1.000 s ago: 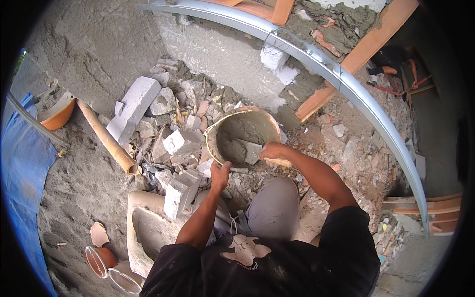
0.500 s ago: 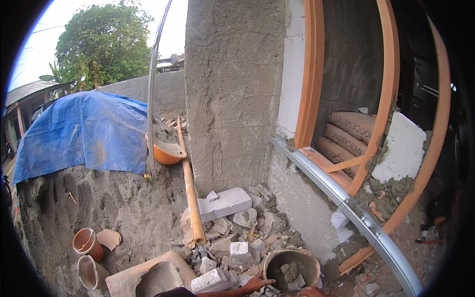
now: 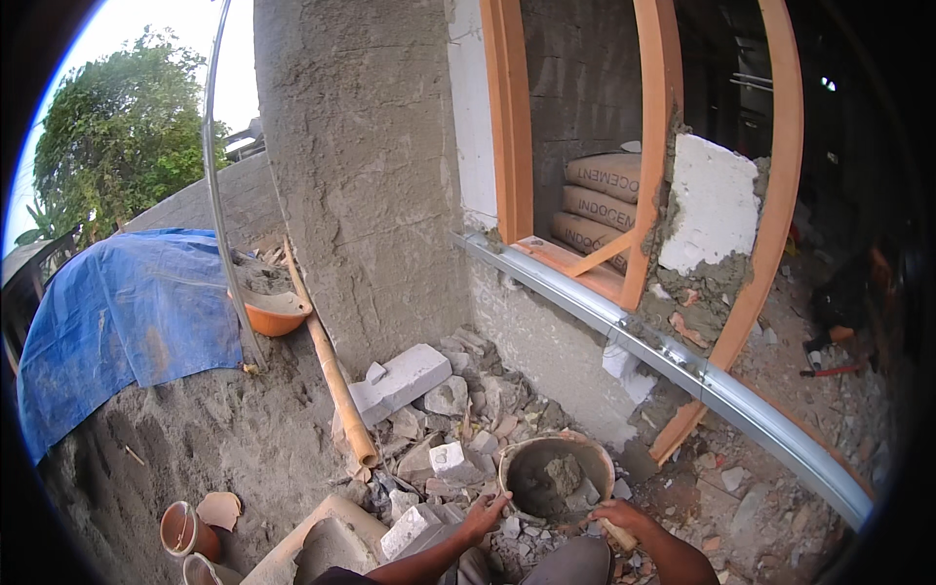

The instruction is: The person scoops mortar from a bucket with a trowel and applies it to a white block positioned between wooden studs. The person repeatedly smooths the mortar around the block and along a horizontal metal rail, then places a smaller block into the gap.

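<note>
A round bucket (image 3: 509, 466) stands on the rubble near the bottom middle, with a lump of wet grey mortar (image 3: 563, 475) inside. My left hand (image 3: 484, 514) is closed on its near-left rim. On the other side, my right hand (image 3: 624, 517) wraps round the pale wooden handle of a trowel (image 3: 618, 535). A flat grey piece in the bucket beside that hand looks like the trowel's blade. Left of my left hand lie a white block (image 3: 417, 529) and a large tan trough (image 3: 343, 514) with a mortar-coated hollow.
Broken blocks and rubble (image 3: 468, 409) lie against the plastered wall (image 3: 361, 175). A bamboo pole (image 3: 336, 380) leans there. A metal channel (image 3: 575, 283) crosses the wooden frame (image 3: 648, 146) at right. A blue tarp (image 3: 136, 312), sand, an orange bowl (image 3: 276, 317) and a pot (image 3: 188, 531) are left.
My view has swung right and down, bringing more of both forearms and the trowel handle into sight. My left hand stays at the bucket's rim.
</note>
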Tool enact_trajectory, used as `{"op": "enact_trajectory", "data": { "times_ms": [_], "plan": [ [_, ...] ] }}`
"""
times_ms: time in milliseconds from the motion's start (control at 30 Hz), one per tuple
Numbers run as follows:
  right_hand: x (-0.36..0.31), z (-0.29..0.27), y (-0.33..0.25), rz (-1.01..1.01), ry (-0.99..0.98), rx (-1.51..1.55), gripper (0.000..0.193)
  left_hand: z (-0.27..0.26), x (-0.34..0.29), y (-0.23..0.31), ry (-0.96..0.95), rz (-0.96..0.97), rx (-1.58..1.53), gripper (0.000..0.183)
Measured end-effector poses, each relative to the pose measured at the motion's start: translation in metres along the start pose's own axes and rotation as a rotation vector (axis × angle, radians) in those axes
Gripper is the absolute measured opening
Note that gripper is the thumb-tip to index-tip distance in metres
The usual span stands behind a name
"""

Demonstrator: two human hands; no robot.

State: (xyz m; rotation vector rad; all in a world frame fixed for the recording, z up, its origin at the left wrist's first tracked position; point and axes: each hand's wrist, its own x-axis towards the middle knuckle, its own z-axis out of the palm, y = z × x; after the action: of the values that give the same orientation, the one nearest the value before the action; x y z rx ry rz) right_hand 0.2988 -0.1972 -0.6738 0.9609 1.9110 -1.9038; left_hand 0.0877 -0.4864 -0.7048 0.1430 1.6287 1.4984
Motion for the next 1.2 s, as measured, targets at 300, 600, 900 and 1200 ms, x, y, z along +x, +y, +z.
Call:
{"op": "enact_trajectory", "data": {
  "times_ms": [300,600,900,1200],
  "plan": [
    [-0.096,-0.027,-0.044,-0.013,-0.024,-0.181,0.035,-0.022,-0.094,0.020,0.212,0.079,-0.156,0.074],
    [-0.264,-0.019,-0.202,0.167,-0.019,-0.131,0.045,0.001,-0.154,0.159,0.291,-0.199,-0.292,0.088],
    [-0.375,-0.006,-0.329,-0.033,0.126,-0.024,0.027,0.056,-0.210,0.317,0.145,-0.292,-0.309,0.089],
    [-0.425,-0.037,-0.476,-0.019,0.241,0.373,0.026,0.041,-0.211,0.376,0.008,-0.332,-0.383,0.086]
  ]
}}
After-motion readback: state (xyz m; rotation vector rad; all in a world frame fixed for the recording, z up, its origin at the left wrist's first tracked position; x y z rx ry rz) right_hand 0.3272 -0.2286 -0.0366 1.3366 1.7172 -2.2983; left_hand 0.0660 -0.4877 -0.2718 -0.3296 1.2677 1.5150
